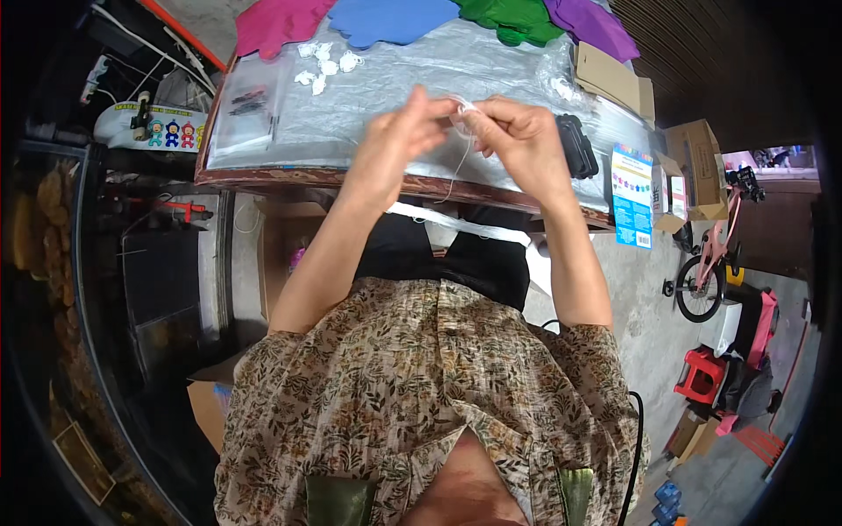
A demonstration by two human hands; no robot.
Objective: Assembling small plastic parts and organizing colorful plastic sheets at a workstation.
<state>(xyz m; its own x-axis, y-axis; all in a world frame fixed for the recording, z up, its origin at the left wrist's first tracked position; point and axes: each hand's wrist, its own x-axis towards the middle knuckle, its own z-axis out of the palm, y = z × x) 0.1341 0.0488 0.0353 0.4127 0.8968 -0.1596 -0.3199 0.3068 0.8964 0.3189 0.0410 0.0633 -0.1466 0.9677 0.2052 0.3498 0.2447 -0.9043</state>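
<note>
Over the table's front edge, my right hand [524, 138] pinches a white string [464, 107] between thumb and fingers. The string is looped into a small bundle, and a loose tail hangs below it. My left hand [392, 142] is beside the bundle on the left, its fingertips close to the string. Motion smears those fingers, so whether they grip it is unclear. Across my lap runs a long white skein of string [456, 223]. Several small white string bundles [325, 65] lie at the table's back left.
The table [307, 131] has a grey plastic cover. Pink [279, 26], blue [390, 22], green [509, 19] and purple pieces [595, 26] line its far edge. A clear bag [250, 114] lies left; a black case [576, 146], a blue-white card [631, 197] and cardboard boxes [697, 162] stand right.
</note>
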